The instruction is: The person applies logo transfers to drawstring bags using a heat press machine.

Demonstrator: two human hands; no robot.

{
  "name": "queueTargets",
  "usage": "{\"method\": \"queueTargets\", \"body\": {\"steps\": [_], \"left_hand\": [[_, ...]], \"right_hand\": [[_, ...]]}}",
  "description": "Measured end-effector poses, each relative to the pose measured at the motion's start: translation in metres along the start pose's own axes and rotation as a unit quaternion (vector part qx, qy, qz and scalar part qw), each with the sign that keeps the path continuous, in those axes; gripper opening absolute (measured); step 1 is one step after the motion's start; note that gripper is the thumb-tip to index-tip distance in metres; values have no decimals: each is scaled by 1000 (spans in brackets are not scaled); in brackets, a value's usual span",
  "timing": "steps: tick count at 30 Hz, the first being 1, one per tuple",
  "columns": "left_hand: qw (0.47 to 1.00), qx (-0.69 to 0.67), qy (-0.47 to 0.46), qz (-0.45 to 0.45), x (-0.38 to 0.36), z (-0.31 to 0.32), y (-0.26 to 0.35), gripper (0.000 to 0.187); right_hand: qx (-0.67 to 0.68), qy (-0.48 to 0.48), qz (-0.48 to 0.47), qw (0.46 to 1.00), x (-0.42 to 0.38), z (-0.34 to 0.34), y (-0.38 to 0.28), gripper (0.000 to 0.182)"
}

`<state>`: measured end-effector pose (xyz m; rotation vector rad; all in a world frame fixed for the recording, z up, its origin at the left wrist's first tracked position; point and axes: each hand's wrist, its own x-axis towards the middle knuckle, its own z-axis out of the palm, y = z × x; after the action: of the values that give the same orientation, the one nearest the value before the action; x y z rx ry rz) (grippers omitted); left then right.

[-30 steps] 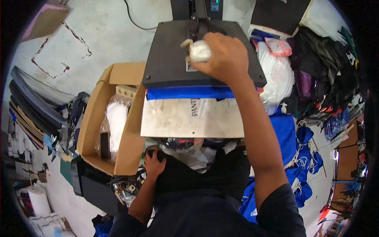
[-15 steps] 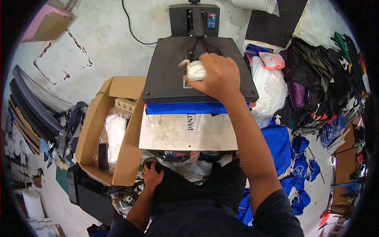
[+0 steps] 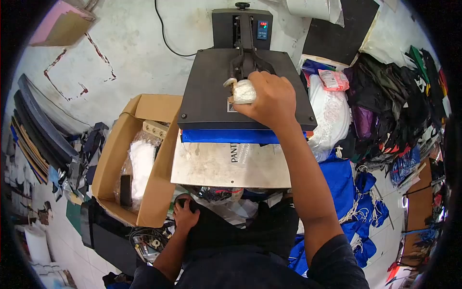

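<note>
My right hand point(image 3: 273, 100) is wrapped around the handle point(image 3: 244, 92) of a dark heat press, its grip bound in whitish wrapping. Beneath that hand lies the press's flat upper plate point(image 3: 204, 91), lowered over blue fabric point(image 3: 226, 136) whose edge sticks out at the front. Behind the plate, a small display point(image 3: 263, 30) glows with red digits. My left hand point(image 3: 186, 215) rests on my left knee, fingers spread and holding nothing. Most of the blue fabric is hidden under the plate.
Left of the press stands an open cardboard box point(image 3: 162, 180) holding a power strip point(image 3: 155, 128), a white bundle point(image 3: 141, 166) and a black phone-like object point(image 3: 125, 190). A pale board point(image 3: 202, 166) juts out in front. Dark garments point(image 3: 380, 86) and blue drawstring fabric point(image 3: 337, 183) are piled at right.
The whole view has shifted a little, so the press sits slightly lower and further right. My right hand keeps its grip on the handle, and my left hand stays on the knee.
</note>
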<state>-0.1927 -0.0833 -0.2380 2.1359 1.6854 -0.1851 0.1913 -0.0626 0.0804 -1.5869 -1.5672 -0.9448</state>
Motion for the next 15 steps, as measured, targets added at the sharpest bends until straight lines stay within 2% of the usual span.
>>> {"method": "queueTargets", "body": {"steps": [1, 3, 4, 6, 7, 9, 10, 12, 13, 15], "left_hand": [[1000, -2, 2, 0, -1, -2, 0, 72], [998, -36, 48, 28, -3, -3, 0, 57], [998, -39, 51, 28, -3, -2, -3, 57], [981, -64, 137, 125, -2, -1, -8, 32], [980, -65, 138, 128, -3, -4, -3, 32], [955, -197, 111, 193, -7, -9, 6, 16], [954, -199, 114, 193, -11, -15, 18, 16], [899, -345, 93, 253, -29, -37, 51, 11], [898, -347, 94, 252, -38, -51, 64, 11], [855, -436, 42, 276, -49, -79, 90, 12]], "right_hand": [[0, 1, -2, 1000, 0, 0, 0, 45], [-20, -12, 15, 1000, 1, -2, -2, 45], [-20, -10, 11, 1000, 2, -2, -3, 45], [-11, -11, 17, 1000, 3, -4, -3, 45], [-14, -10, 16, 1000, 2, -4, -3, 45], [-1, -8, 18, 1000, 2, -3, -3, 45], [-2, -6, 15, 1000, 4, -3, -2, 45], [-16, -7, 13, 1000, 3, -3, -4, 45], [-15, -7, 11, 1000, 3, -3, -4, 45], [-16, -18, 16, 1000, 3, -4, -4, 45]]}}
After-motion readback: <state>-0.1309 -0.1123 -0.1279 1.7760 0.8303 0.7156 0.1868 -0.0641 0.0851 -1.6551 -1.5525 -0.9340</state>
